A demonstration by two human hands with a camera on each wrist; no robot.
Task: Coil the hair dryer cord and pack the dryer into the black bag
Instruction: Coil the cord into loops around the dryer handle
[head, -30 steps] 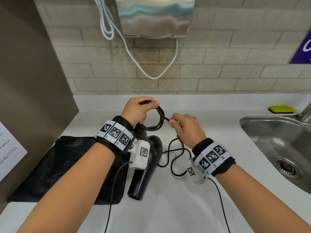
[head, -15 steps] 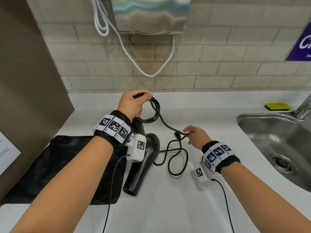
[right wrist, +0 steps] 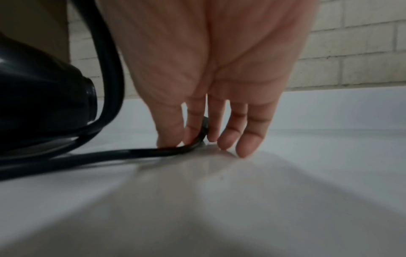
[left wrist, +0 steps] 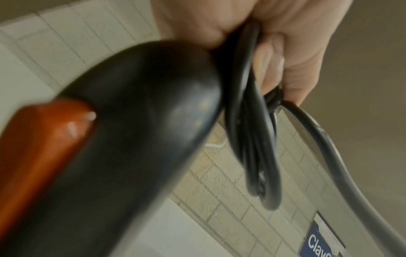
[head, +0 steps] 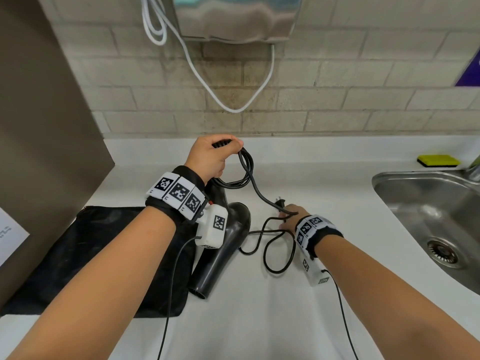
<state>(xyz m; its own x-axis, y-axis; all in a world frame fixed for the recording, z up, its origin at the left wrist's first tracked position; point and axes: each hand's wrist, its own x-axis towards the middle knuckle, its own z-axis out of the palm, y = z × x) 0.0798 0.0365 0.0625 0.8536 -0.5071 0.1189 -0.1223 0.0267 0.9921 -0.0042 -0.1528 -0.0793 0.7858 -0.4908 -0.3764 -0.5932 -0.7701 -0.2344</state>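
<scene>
Head view: the coiling step is in hand. The left hand (head: 211, 157) is raised above the white countertop (head: 324, 193) with its fingers curled round several finished loops of the black rubber power cord (head: 255, 189) and the handle end of the black plastic hair dryer (head: 220, 252), whose barrel points down toward the near edge beside the flat black fabric bag (head: 85, 255). The remaining cord lies in loose bends on the countertop.

The right hand (head: 291, 216) is down on the countertop near the two-pin plug (head: 280, 202). In the right wrist view, its fingers (right wrist: 250, 139) point downward, nearly straight and close together; the cord passes between thumb and forefinger, lightly pinched.

Next move, as judged: lift the plug end, lay the remaining slack as further loops into the left hand, then open the bag.
</scene>
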